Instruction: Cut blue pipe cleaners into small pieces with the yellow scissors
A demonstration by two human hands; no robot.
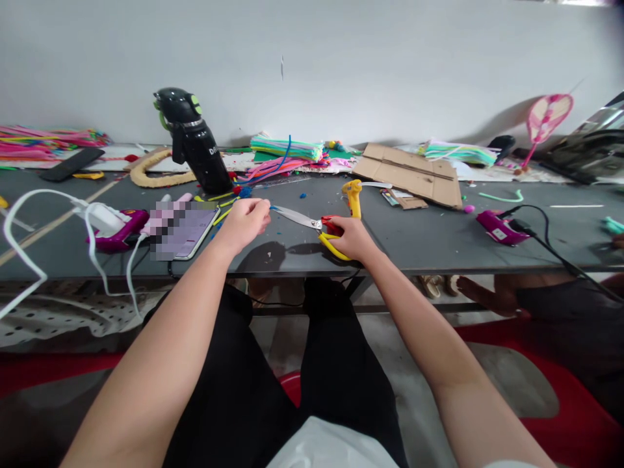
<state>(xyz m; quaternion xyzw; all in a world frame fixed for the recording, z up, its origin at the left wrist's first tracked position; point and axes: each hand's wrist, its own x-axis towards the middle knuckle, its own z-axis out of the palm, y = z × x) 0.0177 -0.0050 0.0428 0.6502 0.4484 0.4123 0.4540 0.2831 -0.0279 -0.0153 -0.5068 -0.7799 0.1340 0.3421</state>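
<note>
My right hand (353,239) is wrapped around the handles of a pair of scissors (299,217), one handle red and the other yellow. The blades point left and look closed or nearly so. At their tips my left hand (247,224) pinches a small blue piece that looks like pipe cleaner (273,208); most of it is hidden by the fingers. Blue fuzzy scraps (245,192) and yellow-green pipe cleaner pieces (225,203) lie beyond my left hand. Just behind my right hand stands a yellow glue gun (355,195) with a white glue stick.
A black bottle (207,156) stands behind a phone (195,231) and a purple power socket (119,229) with white cables. Farther back lie pipe cleaner bundles (287,148) and cardboard (407,172). Another purple socket (502,227) is at right, near a seated person's leg (492,296).
</note>
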